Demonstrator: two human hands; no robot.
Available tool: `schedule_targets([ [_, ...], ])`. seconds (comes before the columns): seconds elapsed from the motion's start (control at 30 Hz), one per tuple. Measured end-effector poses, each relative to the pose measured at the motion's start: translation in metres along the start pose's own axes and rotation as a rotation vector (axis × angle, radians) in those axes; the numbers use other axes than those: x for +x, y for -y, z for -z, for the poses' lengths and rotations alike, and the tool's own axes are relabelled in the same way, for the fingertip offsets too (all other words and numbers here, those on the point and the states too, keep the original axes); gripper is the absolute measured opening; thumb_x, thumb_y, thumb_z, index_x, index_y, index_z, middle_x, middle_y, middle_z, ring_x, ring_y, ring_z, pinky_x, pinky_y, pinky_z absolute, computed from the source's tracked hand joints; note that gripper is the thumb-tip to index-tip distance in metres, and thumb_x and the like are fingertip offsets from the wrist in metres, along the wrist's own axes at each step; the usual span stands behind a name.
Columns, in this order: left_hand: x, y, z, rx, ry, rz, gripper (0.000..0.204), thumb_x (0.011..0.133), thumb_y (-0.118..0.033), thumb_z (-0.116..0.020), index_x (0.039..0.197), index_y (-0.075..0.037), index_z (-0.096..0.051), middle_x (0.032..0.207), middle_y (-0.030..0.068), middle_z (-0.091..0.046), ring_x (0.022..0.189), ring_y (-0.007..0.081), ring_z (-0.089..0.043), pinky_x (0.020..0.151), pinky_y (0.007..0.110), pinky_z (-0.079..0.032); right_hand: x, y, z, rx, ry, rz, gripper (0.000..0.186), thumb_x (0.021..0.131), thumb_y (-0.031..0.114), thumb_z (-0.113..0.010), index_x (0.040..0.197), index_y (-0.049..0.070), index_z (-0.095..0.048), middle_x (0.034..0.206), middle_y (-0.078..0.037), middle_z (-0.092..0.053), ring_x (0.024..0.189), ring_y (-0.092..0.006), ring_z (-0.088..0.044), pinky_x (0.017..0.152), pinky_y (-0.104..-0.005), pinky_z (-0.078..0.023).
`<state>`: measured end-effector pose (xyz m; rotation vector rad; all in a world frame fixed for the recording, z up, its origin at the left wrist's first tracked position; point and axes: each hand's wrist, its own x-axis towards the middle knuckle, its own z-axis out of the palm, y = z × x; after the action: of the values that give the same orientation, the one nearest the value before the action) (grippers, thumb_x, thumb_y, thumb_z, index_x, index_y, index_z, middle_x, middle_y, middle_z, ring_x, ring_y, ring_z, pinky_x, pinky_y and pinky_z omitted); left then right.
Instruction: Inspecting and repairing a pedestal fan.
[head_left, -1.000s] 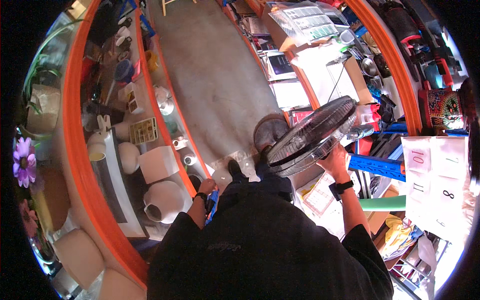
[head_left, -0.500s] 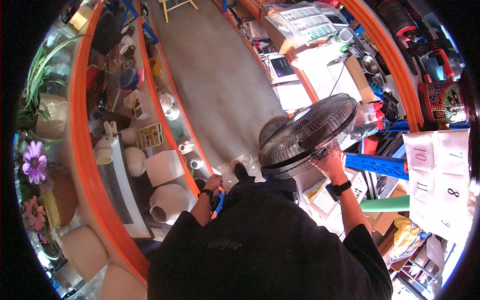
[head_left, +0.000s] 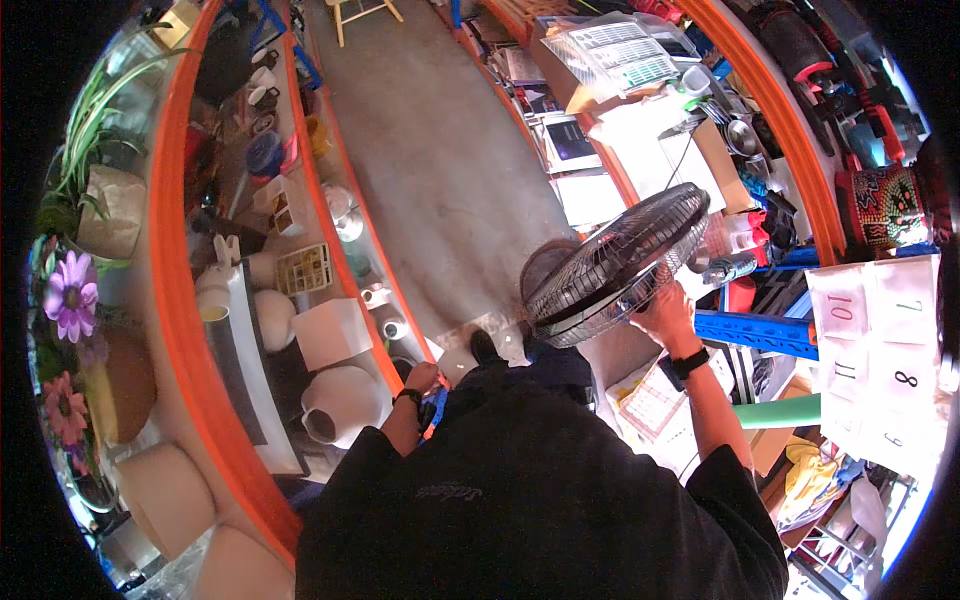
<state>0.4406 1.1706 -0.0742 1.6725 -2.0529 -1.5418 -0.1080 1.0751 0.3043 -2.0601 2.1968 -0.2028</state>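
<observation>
Right grip (head_left: pixel 662 305) on round wire-caged fan (head_left: pixel 618 265)

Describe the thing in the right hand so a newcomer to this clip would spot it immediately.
Start at the grey concrete aisle between the orange-edged shelves and follow it down to the person's dark shirt. Just right of the aisle, the right hand holds up a round fan. Its black wire cage, tilted above cluttered papers, is the only large grille disc there.

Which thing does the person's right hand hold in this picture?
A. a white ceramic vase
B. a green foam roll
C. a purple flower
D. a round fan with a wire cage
D: the right hand grips the rim of the round wire-caged fan, raised above the floor.
</observation>
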Motion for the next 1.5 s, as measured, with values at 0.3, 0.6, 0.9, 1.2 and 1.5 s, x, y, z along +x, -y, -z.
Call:
schedule_targets([
  [0.3,-0.008,-0.015,0.004,0.004,0.048,0.127,0.025,0.086,-0.022,-0.057,0.076,-0.001,-0.066,0.087,0.0210,-0.068,0.080,0.0358,-0.068,0.073,0.046,-0.054,0.006,0.002,0.022,-0.005,0.208,-0.068,0.112,0.059,0.040,-0.089,0.144,0.002,-0.027,0.123,-0.021,-0.058,0.100,-0.0403,-0.065,0.083,-0.0486,-0.055],
  [0.6,-0.003,-0.039,0.012,0.393,-0.094,-0.295,0.018,0.088,-0.013,-0.054,0.083,0.000,-0.064,0.081,0.0169,-0.067,0.074,0.0287,-0.069,0.073,0.039,-0.055,-0.025,0.010,-0.004,-0.153,0.113,-0.161,0.115,0.055,0.040,-0.091,0.144,-0.001,-0.030,0.127,-0.020,-0.056,0.113,-0.0370,-0.059,0.092,-0.0439,-0.051],
  [0.9,0.009,-0.055,0.016,-0.560,-0.032,0.413,0.021,0.086,-0.018,-0.060,0.079,0.001,-0.063,0.077,0.0144,-0.068,0.073,0.0271,-0.069,0.071,0.039,-0.054,-0.036,0.028,-0.002,-0.073,0.143,-0.277,0.119,0.055,0.040,-0.092,0.146,-0.003,-0.028,0.139,-0.022,-0.044,0.131,-0.0382,-0.042,0.107,-0.0494,-0.034],
  [1.2,0.000,-0.025,0.009,0.448,0.102,-0.241,0.024,0.070,-0.022,-0.077,0.077,-0.002,-0.066,0.079,0.0179,-0.067,0.084,0.0383,-0.065,0.074,0.050,-0.051,-0.040,0.049,-0.010,-0.129,0.045,-0.292,0.117,0.057,0.038,-0.092,0.145,-0.003,-0.028,0.129,-0.019,-0.048,0.126,-0.0375,-0.043,0.104,-0.0533,-0.032],
  [1.5,-0.005,-0.019,0.006,0.370,0.074,-0.203,0.022,0.068,-0.020,-0.078,0.078,-0.004,-0.067,0.082,0.0173,-0.067,0.086,0.0375,-0.065,0.077,0.050,-0.051,-0.035,0.070,-0.009,-0.049,0.053,-0.263,0.125,0.060,0.034,-0.091,0.153,-0.002,-0.015,0.127,-0.019,-0.050,0.120,-0.0375,-0.047,0.100,-0.0537,-0.033],
])
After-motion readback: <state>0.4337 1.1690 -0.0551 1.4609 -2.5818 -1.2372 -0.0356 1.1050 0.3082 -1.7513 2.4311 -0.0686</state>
